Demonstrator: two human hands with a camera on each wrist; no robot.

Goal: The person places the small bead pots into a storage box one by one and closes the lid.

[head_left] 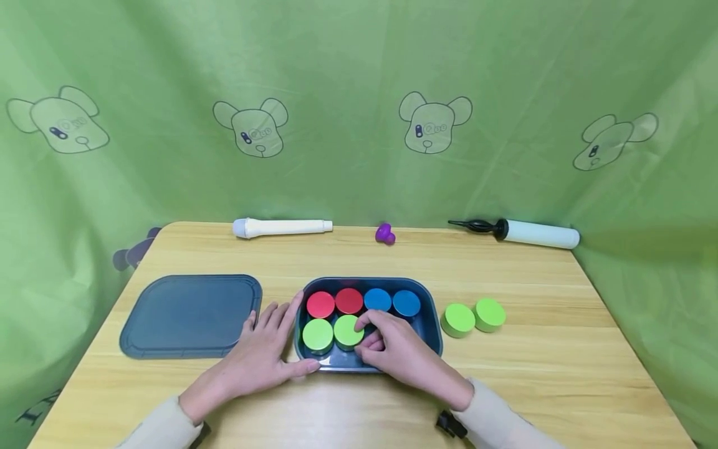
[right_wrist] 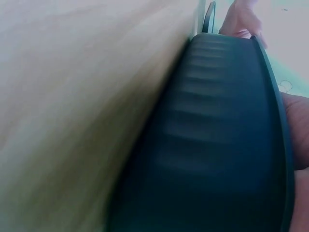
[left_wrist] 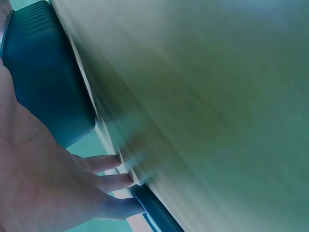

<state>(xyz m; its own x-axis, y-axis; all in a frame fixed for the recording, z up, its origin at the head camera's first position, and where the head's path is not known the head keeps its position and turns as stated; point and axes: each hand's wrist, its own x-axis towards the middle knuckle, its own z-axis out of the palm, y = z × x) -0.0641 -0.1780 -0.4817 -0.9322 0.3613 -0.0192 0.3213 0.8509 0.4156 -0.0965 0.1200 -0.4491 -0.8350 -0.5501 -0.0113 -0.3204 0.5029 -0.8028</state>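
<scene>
A dark blue-grey rectangular box holds two red discs, two blue discs and two light green discs, all thick and round. My left hand rests spread at the box's left end, index fingertip at the rim and thumb along the front edge. Its other fingers reach the edge of the flat lid; the left wrist view shows them straight. With thumb and index finger my right hand pinches the right-hand green disc inside the box. The box's side wall hides those fingertips in the right wrist view.
Two more green discs stand on the wooden table right of the box. Along the back edge lie a white toy microphone, a small purple object and a black-and-white hand pump. A green curtain surrounds the table.
</scene>
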